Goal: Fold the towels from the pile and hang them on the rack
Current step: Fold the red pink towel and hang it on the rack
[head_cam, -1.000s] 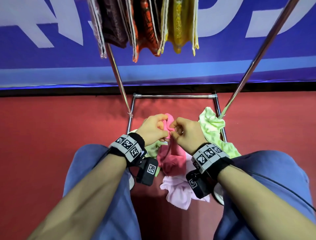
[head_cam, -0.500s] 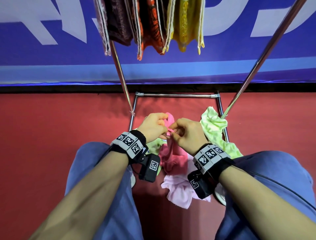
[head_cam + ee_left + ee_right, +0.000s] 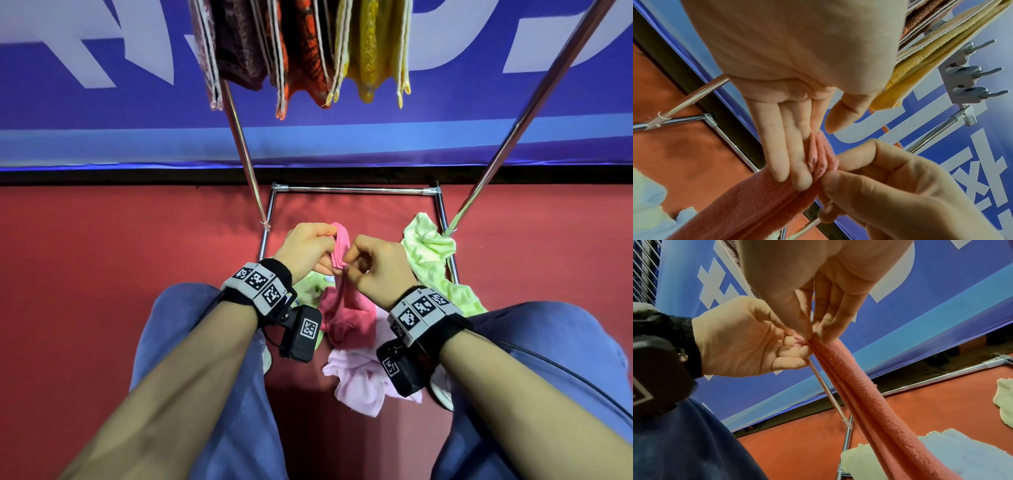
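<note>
Pinching the gathered top edge of a pink towel (image 3: 342, 310) from both sides, the left hand (image 3: 306, 250) and the right hand (image 3: 378, 265) meet above the person's knees, in front of the metal rack (image 3: 349, 189). The left hand's fingers (image 3: 777, 146) lie nearly straight against the bunched folds with the thumb on the other side, so the cloth is squeezed between them; the right hand's thumb and curled fingers (image 3: 830, 316) nip the same folds just beside them. From that grip the pink towel hangs down in long pleats toward the red floor (image 3: 102, 274). Under it lies the pile: a pale pink towel (image 3: 356, 380) between the knees and a light green towel (image 3: 431, 257) that touches the rack's base bar on the right. Higher up, folded towels in maroon (image 3: 239, 44), orange (image 3: 301, 51) and yellow (image 3: 373, 48) hang side by side from the rack, before a blue banner (image 3: 102, 130).
</note>
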A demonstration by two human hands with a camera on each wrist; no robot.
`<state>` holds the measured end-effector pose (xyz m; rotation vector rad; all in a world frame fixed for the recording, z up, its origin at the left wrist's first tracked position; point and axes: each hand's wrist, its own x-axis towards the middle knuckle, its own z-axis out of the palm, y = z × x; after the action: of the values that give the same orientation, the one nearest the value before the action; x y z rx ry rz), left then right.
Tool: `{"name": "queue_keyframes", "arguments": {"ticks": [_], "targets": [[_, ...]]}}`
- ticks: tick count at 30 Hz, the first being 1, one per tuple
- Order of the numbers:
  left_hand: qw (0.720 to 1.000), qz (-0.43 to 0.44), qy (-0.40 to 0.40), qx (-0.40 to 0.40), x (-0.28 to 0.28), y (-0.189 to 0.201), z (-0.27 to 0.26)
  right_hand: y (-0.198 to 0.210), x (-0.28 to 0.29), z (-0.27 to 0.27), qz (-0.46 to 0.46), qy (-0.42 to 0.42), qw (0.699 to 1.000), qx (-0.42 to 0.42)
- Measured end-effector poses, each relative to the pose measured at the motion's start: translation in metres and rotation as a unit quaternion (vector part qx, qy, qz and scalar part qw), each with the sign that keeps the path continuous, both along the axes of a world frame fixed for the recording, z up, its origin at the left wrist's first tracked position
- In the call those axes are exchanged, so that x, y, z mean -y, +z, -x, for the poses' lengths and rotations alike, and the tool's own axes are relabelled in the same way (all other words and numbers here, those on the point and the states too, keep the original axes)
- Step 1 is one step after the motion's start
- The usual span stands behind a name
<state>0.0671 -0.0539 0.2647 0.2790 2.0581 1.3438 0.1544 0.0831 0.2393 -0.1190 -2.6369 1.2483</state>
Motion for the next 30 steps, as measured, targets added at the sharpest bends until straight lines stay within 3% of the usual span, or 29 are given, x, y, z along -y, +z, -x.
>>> {"name": "queue_keyframes", "arguments": {"ticks": [10, 15, 22, 30], "targets": [[0.997, 0.053, -0.017, -0.058, 0.004, -0.006, 0.001, -0.004, 0.001, -0.001, 0.006, 0.032, 0.999, 0.003], [0.985, 0.096, -0.059, -0.13, 0.005, -0.004, -0.004, -0.011, -0.008, 0.008, 0.002, -0.022, 1.0, -0.004], [0.979, 0.103, -0.098, -0.146, 0.006, 0.003, -0.009, -0.015, -0.013, 0.009, 0.014, 0.024, 0.997, 0.066], [0.961, 0.118, -0.134, -0.21, 0.009, 0.003, -0.007, -0.015, -0.023, 0.013, -0.067, 0.01, 0.996, 0.065]]}}
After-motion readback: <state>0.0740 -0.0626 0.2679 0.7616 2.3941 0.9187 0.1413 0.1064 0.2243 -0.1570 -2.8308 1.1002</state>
